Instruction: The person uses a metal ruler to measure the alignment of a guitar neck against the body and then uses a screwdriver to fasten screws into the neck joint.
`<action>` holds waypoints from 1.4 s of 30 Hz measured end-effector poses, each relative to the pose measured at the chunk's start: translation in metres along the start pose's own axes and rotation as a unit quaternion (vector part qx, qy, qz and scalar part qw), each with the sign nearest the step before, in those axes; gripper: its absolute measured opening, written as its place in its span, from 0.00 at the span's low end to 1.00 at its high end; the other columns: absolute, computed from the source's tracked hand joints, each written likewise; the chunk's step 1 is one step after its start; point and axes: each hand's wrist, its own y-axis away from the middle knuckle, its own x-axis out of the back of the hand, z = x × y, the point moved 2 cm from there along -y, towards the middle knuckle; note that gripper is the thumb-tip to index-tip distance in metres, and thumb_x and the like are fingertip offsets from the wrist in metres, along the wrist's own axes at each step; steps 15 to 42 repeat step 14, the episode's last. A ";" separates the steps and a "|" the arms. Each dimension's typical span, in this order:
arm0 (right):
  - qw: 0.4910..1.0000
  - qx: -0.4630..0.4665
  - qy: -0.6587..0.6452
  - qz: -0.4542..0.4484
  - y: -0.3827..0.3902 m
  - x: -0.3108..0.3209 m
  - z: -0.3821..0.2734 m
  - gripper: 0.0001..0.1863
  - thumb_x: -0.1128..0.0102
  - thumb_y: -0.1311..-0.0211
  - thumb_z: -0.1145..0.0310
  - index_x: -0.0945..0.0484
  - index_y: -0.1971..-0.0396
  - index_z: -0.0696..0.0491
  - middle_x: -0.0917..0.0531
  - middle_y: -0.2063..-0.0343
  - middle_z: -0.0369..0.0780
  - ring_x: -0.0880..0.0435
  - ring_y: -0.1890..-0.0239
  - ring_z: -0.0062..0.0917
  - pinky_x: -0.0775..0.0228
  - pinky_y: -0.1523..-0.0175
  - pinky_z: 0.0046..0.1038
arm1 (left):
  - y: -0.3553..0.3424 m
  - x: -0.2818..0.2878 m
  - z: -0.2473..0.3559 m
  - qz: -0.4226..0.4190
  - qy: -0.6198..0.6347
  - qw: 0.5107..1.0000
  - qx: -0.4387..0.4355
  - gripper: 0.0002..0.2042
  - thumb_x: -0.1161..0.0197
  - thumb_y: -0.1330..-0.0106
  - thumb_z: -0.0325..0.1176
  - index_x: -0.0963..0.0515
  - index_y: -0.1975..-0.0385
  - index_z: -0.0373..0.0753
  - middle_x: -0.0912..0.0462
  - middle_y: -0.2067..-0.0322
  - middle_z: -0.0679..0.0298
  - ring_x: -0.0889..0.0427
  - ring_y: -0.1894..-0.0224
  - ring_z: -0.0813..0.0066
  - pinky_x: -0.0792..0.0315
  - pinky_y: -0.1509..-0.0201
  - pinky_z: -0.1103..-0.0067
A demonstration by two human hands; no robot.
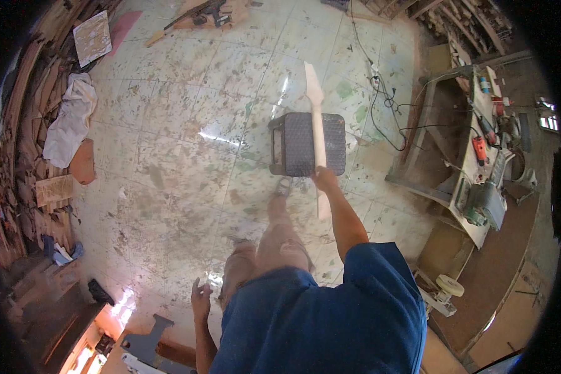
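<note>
My right hand point(324, 179) is closed around the lower part of a long, pale, bare-wood guitar neck point(318, 134). Its angular, pointed head faces away from me, and its squared end sticks out below my fist. The neck passes over a dark, textured stool point(296, 146); I cannot tell whether it rests on the top or hangs just above. Down by my left leg, my left hand point(201, 299) hangs with its fingers apart and holds nothing.
To the right is a workbench point(480, 153) with a red power tool point(479, 150) and a grey machine point(487, 204). Black cables point(389, 103) trail across the tiled floor point(187, 162). Stacked wood point(22, 118) and a white cloth point(71, 118) line the left side.
</note>
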 end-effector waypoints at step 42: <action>0.970 0.112 0.133 -0.168 0.242 -0.218 -0.078 0.19 0.31 0.45 0.50 0.10 0.59 0.46 0.12 0.55 0.52 0.16 0.43 0.36 0.32 0.32 0.37 | -0.029 0.123 -0.256 0.088 0.281 0.945 0.142 0.34 0.37 0.27 0.44 0.41 0.24 0.44 0.16 0.51 0.56 0.14 0.59 0.63 0.24 0.57 0.72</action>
